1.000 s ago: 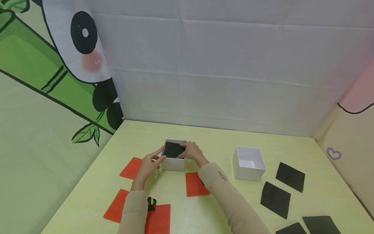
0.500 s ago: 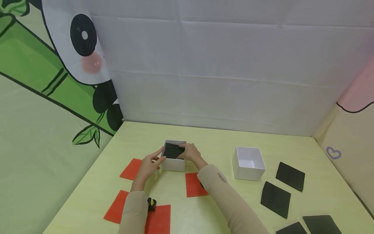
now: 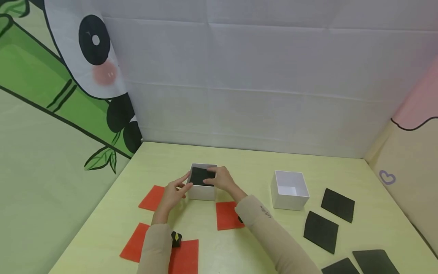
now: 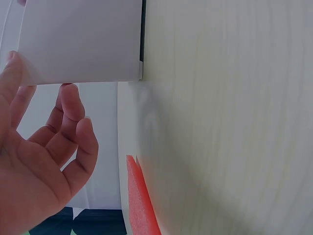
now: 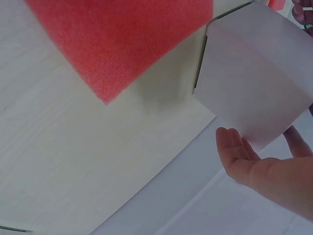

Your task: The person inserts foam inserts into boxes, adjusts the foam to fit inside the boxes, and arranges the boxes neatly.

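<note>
A square white box (image 3: 202,193) stands at the middle left of the table, with a black foam sheet (image 3: 197,176) inside its mouth. My left hand (image 3: 173,193) holds the box at its left side; the left wrist view shows the thumb and fingers against its wall (image 4: 80,44), the lower fingers curled. At the right side, my right hand (image 3: 223,179) reaches over the rim, its thumb and forefinger bent on the black sheet. Other fingers (image 5: 226,142) of that hand lie along the box's outer wall (image 5: 254,83) in the right wrist view. The sheet's lower part is hidden.
A second white box (image 3: 290,199) stands open-topped to the right. Several black sheets (image 3: 321,232) lie at the right side of the table (image 3: 253,167). Red foam sheets (image 3: 230,216) lie around both forearms, partly covered by the sleeves. A white cloth wall (image 3: 256,87) rises behind the table.
Both hands stay at the same box. The right thumb and forefinger shift slightly over the black sheet, and the whole head view drifts a little.
</note>
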{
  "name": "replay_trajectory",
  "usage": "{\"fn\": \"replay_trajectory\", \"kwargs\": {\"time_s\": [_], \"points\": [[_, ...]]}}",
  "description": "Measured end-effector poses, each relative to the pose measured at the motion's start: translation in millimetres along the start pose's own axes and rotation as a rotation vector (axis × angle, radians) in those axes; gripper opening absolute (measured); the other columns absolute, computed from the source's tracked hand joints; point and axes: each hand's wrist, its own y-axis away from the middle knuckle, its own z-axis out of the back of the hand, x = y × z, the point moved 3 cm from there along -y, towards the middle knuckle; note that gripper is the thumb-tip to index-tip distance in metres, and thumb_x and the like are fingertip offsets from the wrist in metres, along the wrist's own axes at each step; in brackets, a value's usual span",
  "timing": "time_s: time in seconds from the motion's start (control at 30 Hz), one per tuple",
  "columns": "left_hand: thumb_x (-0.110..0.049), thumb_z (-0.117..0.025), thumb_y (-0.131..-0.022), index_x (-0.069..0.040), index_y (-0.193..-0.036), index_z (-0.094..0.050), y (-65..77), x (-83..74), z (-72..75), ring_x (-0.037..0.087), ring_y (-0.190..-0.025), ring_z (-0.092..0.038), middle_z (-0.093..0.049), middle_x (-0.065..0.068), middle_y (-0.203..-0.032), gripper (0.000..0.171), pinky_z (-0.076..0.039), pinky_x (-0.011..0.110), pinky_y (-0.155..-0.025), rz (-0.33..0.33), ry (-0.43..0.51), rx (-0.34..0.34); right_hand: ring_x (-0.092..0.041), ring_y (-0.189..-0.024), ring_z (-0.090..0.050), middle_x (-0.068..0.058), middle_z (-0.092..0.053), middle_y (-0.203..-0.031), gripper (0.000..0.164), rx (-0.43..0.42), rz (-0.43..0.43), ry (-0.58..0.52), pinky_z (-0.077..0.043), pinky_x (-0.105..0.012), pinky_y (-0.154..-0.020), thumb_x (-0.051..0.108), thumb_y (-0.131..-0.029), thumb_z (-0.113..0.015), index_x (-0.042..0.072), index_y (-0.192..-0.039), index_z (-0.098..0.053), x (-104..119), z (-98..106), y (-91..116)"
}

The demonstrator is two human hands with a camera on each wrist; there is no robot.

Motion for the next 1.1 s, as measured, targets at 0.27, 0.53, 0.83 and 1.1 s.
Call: {"fn": "replay_trajectory", "kwargs": {"time_s": [0.27, 0.53, 0.83, 1.1], "points": [[-0.031, -0.061, -0.085, -0.022, -0.134, -0.043, 1.4, -6.8, -1.3, 0.026, -0.062, -0.055, -0.058, 0.015, -0.091, 0.053, -0.037, 0.029, -0.056, -0.023, 0.012, -0.012, -0.032, -0.111, -0.044, -0.015, -0.054, -0.12, 0.046, -0.014, 0.088, -0.059, -0.035, -0.046, -0.091, 0.012, -0.078, -0.069, 0.0, -0.12, -0.055, -1, 14, 14], [-0.03, -0.061, -0.085, -0.022, -0.135, -0.042, 0.6, -9.6, -6.1, 0.028, -0.064, -0.056, -0.059, 0.015, -0.094, 0.053, -0.038, 0.028, -0.056, -0.014, 0.018, -0.014, -0.036, -0.11, -0.044, -0.016, -0.051, -0.12, 0.048, -0.029, 0.076, -0.114, -0.04, -0.046, -0.086, 0.015, -0.08, -0.068, 0.004, -0.124, -0.054, -7, 29, 25], [-0.032, -0.06, -0.085, -0.025, -0.135, -0.04, -3.6, -13.7, -10.9, 0.021, -0.063, -0.054, -0.057, 0.013, -0.092, 0.055, -0.035, 0.028, -0.057, 0.017, 0.007, -0.019, -0.031, -0.115, -0.042, -0.014, -0.048, -0.125, 0.055, -0.08, 0.136, -0.113, -0.036, -0.047, -0.09, 0.022, -0.078, -0.07, 0.006, -0.127, -0.051, -15, 48, 40], [-0.033, -0.061, -0.084, -0.025, -0.135, -0.041, -7.6, -16.3, -15.5, 0.021, -0.062, -0.054, -0.057, 0.013, -0.093, 0.055, -0.036, 0.028, -0.057, 0.018, 0.013, -0.029, -0.033, -0.118, -0.039, -0.019, -0.043, -0.128, 0.053, -0.098, 0.196, -0.131, -0.036, -0.05, -0.089, 0.019, -0.078, -0.07, 0.006, -0.126, -0.052, -17, 68, 56]]}}
